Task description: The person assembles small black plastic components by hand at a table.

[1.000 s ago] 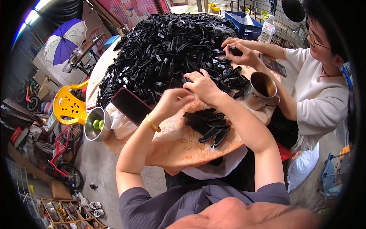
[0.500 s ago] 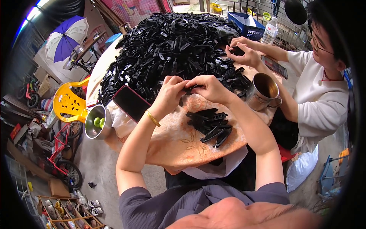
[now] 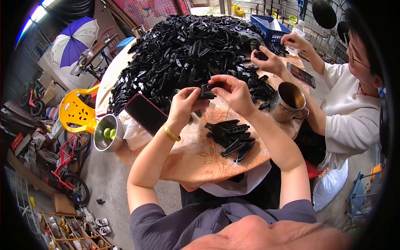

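Note:
Both my hands are raised over the near side of a large heap of black plastic parts (image 3: 179,58). Between thumb and fingers, my left hand (image 3: 184,105) pinches a slim black plastic part (image 3: 206,96). Just above its end, my right hand (image 3: 234,95) grips a small dark piece (image 3: 214,86), too small to make out fully. The two pieces lie very close; I cannot tell whether they touch. Nearer to me, a smaller pile of long black parts (image 3: 231,139) rests on the orange patterned tablecloth (image 3: 187,160), between my forearms.
A phone (image 3: 145,113) lies left of my left wrist. Beyond it a metal bowl (image 3: 107,133) holds green fruit. To the right stands a metal mug (image 3: 288,102). A co-worker (image 3: 346,100) sits there, near another phone (image 3: 301,75), a blue basket (image 3: 270,28) and a bottle (image 3: 298,30).
My hands have moved slightly apart, bringing the black part into view between them. One of the co-worker's hands has moved away from the other toward the bottle and basket.

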`<state>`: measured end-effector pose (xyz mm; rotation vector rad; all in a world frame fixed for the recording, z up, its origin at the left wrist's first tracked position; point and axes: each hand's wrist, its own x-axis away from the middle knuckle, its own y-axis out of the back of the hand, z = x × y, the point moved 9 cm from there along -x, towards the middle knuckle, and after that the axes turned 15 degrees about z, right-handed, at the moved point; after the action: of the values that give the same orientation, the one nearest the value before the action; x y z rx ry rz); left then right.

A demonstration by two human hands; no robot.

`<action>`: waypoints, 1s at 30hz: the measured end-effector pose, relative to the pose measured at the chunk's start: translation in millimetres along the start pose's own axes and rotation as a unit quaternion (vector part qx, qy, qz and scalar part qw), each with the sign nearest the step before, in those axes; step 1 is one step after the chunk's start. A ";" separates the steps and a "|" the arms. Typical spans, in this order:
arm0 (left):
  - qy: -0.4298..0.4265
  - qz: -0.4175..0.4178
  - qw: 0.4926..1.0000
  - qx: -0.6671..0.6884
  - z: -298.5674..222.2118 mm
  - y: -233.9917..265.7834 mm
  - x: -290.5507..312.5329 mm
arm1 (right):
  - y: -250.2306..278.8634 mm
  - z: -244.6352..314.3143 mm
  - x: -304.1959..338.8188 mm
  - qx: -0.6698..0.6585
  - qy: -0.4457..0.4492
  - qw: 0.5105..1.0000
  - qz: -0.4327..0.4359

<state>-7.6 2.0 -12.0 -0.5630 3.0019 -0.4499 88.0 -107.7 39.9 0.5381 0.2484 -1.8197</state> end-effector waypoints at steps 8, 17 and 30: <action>-0.011 0.041 0.998 0.042 0.0 -15.3 3.7 | -15.7 14.2 0.9 0.210 0.033 0.976 0.045; -0.089 0.065 0.983 -0.149 -27.8 -23.0 6.2 | -4.4 -17.5 -1.3 -0.014 -0.121 0.982 0.143; -0.081 0.145 0.948 -0.273 -5.2 -48.1 6.7 | 63.6 -24.1 -6.0 0.179 -0.097 0.977 -0.071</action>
<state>2.3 -41.9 7.0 -0.1530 2.9536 0.4383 155.0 -112.2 28.1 0.5987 -0.1833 -2.0546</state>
